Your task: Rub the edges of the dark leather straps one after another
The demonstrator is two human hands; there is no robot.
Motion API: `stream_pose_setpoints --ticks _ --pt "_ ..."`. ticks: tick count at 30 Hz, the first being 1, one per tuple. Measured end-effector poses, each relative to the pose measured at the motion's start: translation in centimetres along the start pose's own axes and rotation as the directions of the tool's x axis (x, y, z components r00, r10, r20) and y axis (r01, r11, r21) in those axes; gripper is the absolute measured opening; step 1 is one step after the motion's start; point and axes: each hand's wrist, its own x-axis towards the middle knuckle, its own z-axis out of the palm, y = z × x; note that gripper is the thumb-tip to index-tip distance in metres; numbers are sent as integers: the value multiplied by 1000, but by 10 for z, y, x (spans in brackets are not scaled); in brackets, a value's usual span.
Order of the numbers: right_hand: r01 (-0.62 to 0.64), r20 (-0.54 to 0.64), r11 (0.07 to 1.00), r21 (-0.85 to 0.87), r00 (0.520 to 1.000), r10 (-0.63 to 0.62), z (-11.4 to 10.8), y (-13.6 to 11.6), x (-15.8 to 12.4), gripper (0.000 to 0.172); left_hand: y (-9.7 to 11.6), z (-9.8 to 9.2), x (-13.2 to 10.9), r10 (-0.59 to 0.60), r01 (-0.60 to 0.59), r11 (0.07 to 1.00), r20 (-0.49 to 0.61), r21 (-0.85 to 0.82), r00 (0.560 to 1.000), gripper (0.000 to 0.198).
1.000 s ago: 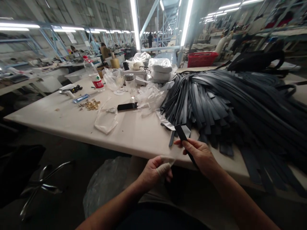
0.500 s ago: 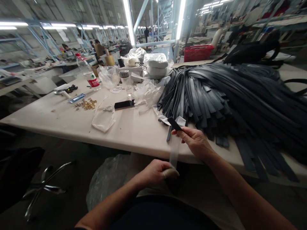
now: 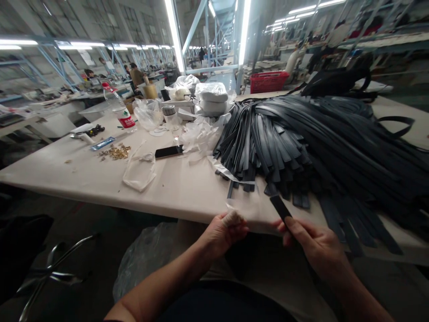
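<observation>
My right hand (image 3: 315, 243) is closed around a dark leather strap (image 3: 279, 206) whose end sticks up above my fingers, just below the table's front edge. My left hand (image 3: 224, 232), with a bandaged thumb, pinches a clear film strip (image 3: 231, 208) that I cannot follow fully against the pale table. A big pile of dark straps (image 3: 318, 138) covers the right half of the table, close behind both hands.
The beige table (image 3: 100, 179) carries a phone (image 3: 168, 151), a clear bag (image 3: 139, 172), small brass parts (image 3: 115, 153), a bottle (image 3: 119, 109), a jar and wrapped bundles. A plastic bag (image 3: 147, 259) hangs under the edge. A chair frame (image 3: 50, 268) stands lower left.
My right hand came down and to the right with the strap, away from the pile. My left hand rose toward the table edge, still pinching the film, which has peeled off the strap.
</observation>
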Motion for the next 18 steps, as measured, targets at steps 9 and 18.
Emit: stream_pose_setpoints --ticks 9,18 --pt "175 253 967 -187 959 -125 21 10 -55 49 -16 21 -1 -30 38 997 125 -67 992 53" --pt "155 136 966 -205 982 -129 36 18 -47 48 -30 28 -12 -14 13 1000 197 7 980 46"
